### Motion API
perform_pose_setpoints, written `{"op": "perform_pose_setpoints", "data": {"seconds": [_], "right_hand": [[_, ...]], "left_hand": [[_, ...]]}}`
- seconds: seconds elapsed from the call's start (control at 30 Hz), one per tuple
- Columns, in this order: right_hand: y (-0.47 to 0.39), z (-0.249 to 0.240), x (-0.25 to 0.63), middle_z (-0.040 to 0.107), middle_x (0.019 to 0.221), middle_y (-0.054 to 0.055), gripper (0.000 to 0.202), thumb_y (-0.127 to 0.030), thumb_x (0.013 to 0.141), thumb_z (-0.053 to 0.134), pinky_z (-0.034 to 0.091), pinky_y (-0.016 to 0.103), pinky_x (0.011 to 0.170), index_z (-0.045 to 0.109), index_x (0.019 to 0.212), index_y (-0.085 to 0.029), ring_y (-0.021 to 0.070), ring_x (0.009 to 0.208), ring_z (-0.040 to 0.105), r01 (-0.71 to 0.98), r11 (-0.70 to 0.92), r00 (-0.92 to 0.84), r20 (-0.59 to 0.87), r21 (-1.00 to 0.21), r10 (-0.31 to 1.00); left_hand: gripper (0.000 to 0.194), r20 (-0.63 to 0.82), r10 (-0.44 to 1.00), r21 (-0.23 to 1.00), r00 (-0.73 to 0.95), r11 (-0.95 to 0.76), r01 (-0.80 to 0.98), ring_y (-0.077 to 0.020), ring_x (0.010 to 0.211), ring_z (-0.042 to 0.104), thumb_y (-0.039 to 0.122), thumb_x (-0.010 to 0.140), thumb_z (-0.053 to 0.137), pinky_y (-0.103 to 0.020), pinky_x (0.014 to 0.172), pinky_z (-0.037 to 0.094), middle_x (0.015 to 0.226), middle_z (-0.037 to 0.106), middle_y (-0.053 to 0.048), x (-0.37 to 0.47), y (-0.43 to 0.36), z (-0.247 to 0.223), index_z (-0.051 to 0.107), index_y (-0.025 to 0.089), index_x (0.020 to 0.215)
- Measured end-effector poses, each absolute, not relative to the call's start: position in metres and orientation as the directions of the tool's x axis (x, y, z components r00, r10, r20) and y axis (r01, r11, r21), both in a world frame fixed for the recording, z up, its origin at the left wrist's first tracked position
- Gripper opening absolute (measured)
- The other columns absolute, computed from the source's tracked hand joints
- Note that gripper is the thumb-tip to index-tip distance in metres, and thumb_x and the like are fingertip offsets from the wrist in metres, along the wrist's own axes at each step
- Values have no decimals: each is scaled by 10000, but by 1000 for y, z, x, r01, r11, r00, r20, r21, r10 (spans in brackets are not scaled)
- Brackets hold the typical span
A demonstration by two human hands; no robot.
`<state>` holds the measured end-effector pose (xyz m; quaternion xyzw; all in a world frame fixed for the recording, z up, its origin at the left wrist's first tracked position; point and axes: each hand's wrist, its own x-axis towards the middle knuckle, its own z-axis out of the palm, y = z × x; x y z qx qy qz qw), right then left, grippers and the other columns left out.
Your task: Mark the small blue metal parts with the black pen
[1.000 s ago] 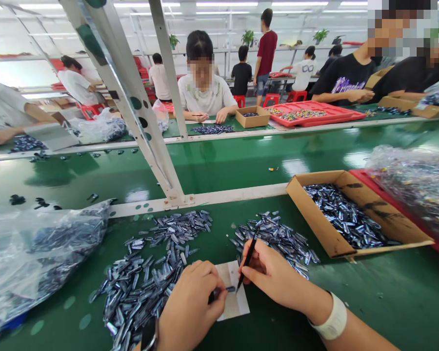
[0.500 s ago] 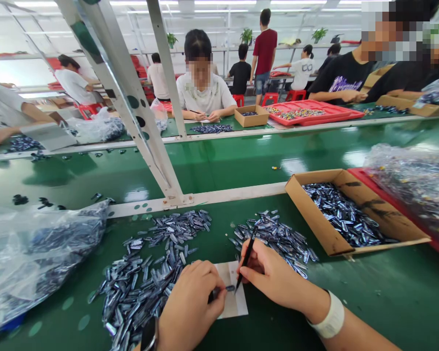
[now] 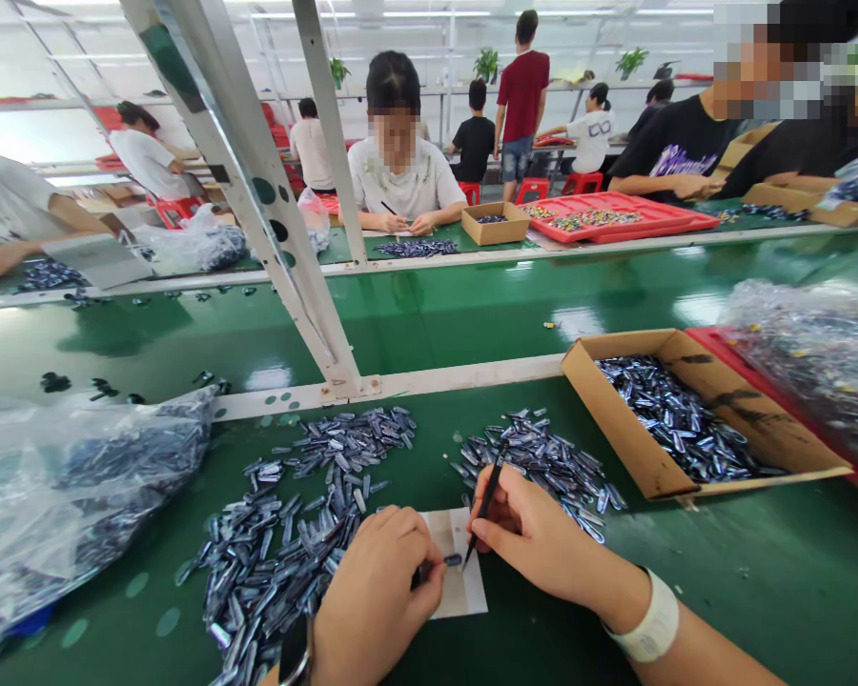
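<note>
My left hand [image 3: 387, 581] pinches a small dark translucent piece [image 3: 453, 560] over a white card [image 3: 472, 583] lying on the green work surface. In my right hand [image 3: 525, 522] is a thin black pointed tool [image 3: 487, 495], held like a pen, its tip close beside that piece. A large pile of similar dark pieces [image 3: 257, 581] spreads to the left of my left hand. Just beyond my right hand lies another pile [image 3: 543, 462]. My left wrist bears a dark watch [image 3: 296, 653], my right a pale band [image 3: 650, 619].
A cardboard box [image 3: 601, 429] of shiny pieces stands at right, beside a bulging plastic bag [image 3: 815, 343] on a red tray. Another plastic bag [image 3: 78, 505] lies left. A slanted metal post [image 3: 278, 229] rises ahead, before a green belt [image 3: 458, 314]. Across it, a person [image 3: 404, 171] sits working.
The view has shifted slightly. Both hands keep nearly the same pose over the card, with the piece and the tool still held. Small dark parts on the belt at left have moved right.
</note>
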<state>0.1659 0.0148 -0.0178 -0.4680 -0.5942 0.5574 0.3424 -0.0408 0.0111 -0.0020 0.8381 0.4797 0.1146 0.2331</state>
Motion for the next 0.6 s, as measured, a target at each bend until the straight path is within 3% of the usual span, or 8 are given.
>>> {"op": "perform_pose_setpoints", "data": {"seconds": [0.3,0.6], "right_hand": [[15,-14,165,602,791,-21,166,-227,853,629,531,327,683,472,905,-246,178,713,637,161,-103,-325,-151,-982,934],[19,-13,163,633,795,-12,283,-388,838,687,576,371,726,447,860,-240,178,708,688,41,-170,-301,-174,-985,937]], "left_hand": [[181,-36,853,491,521,-439,753,-200,837,607,21,746,613,-338,783,479,812,656,-4,-41,12,-3,637,198,715],[154,-100,835,500,542,-429,753,-197,855,601,56,789,631,-347,810,473,844,658,-2,-41,13,2,642,199,734]]}}
